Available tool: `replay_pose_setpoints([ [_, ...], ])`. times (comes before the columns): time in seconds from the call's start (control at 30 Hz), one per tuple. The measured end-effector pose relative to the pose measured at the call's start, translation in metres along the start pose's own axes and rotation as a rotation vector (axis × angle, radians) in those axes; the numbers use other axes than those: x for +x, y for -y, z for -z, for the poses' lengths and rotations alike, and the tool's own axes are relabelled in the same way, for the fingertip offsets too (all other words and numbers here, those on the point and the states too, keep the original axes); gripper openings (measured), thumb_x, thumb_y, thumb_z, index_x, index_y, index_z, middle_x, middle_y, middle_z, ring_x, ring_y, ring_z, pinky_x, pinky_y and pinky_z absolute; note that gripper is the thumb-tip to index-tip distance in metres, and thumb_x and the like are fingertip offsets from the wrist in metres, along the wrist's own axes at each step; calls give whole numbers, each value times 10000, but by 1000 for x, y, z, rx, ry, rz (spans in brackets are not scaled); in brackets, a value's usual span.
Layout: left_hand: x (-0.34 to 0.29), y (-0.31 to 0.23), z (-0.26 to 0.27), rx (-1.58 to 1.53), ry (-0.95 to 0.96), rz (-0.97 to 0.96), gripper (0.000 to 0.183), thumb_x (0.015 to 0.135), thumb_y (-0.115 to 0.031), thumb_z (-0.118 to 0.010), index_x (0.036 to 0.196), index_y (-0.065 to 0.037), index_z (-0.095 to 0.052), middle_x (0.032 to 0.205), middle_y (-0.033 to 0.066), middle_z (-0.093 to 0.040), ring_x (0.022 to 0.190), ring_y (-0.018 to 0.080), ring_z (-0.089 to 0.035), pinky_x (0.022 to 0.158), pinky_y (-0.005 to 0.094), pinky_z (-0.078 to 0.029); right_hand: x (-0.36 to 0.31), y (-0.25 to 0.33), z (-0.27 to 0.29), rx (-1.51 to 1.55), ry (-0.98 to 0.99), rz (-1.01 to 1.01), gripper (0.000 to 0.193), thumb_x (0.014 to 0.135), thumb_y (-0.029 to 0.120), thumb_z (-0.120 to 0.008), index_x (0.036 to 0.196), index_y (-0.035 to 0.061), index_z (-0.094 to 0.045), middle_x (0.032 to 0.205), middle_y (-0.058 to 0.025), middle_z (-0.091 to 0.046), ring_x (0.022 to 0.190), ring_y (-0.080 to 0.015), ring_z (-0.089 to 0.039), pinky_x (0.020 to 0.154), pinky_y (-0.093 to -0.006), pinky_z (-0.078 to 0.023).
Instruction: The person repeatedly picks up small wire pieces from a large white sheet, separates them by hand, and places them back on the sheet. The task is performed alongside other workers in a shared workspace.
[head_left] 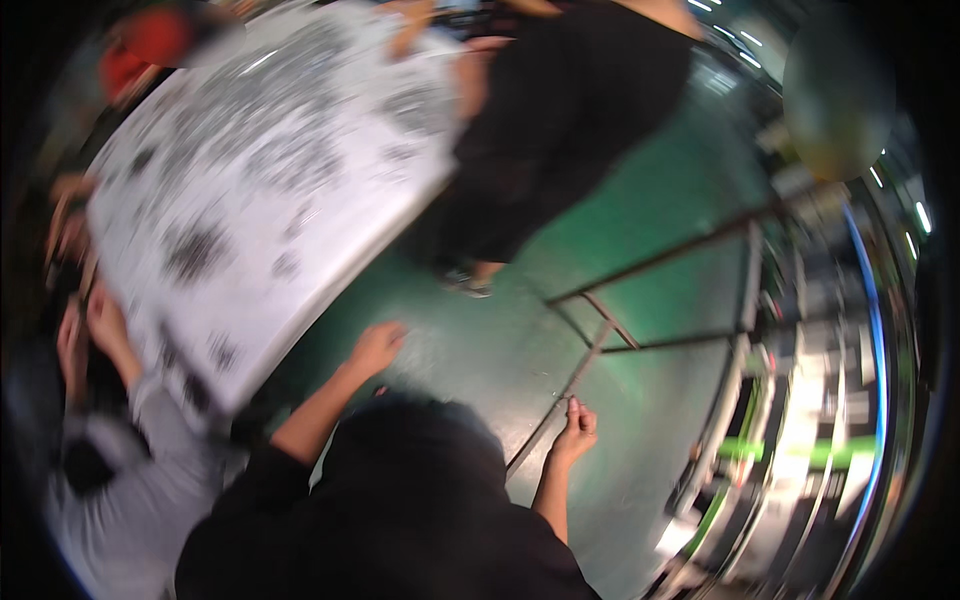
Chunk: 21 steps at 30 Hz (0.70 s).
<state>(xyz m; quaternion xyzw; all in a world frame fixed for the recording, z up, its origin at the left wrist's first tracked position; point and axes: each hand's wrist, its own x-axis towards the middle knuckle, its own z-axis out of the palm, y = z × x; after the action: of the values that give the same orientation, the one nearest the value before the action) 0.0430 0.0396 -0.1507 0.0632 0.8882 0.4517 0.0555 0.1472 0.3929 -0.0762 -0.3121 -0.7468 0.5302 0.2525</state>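
Right of the long white-topped table, the person's bare right hand pinched thumb to finger; whether it grasped anything could not be told. The half-curled bare left hand hung nearer the table, its grip equally unclear. Green floor gave moving room between table and brown metal-bar frame. Blurred dark pieces lay atop the table, probably spread for reach; a black-clad co-worker stood along its right edge.

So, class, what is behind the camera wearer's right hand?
Behind the right hand lies green floor; a thin dark bar passes close beside it. The floor directly behind the hand is covered, and blur hides whether it holds anything.
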Motion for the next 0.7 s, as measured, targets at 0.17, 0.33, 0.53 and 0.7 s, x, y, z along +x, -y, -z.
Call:
replay_pose_setpoints([
  [0.17, -8, 3, 46, -107, -444, 11, 138, 852, -73, -584, 974, -38, -639, 920, 140, -656, 823, 313, -635, 714, 390, -503, -26, 72, -90, -50, 415, 306, 93, 832, 58, -674, 815, -34, -669, 862, -99, -653, 818, -196, -598, 803, -298, -461],
  [0.33, 15, 20, 110, 31, -788, 94, 153, 858, -48, -567, 989, -48, -647, 948, 121, -650, 875, 301, -606, 755, 387, -488, -38, 137, -169, 49, 702, 465, 29, 807, 24, -693, 811, 2, -675, 858, -98, -661, 815, -183, -606, 745, -282, -482],
  [0.53, 95, 71, 172, 158, -885, 143, 233, 874, -63, -543, 1098, -51, -608, 1124, 120, -611, 1062, 302, -555, 887, 394, -461, -42, 184, -241, 59, 980, 469, 42, 787, 16, -710, 825, 8, -694, 843, -89, -663, 797, -171, -609, 713, -265, -483],
  [0.7, 197, 103, 204, 298, -693, 126, 331, 914, -144, -527, 1236, -74, -550, 1309, 121, -520, 1268, 307, -430, 1039, 422, -366, -35, 208, -296, -61, 1081, 534, 107, 729, 77, -763, 829, 63, -727, 811, -44, -661, 755, -187, -572, 792, -308, -414],
])
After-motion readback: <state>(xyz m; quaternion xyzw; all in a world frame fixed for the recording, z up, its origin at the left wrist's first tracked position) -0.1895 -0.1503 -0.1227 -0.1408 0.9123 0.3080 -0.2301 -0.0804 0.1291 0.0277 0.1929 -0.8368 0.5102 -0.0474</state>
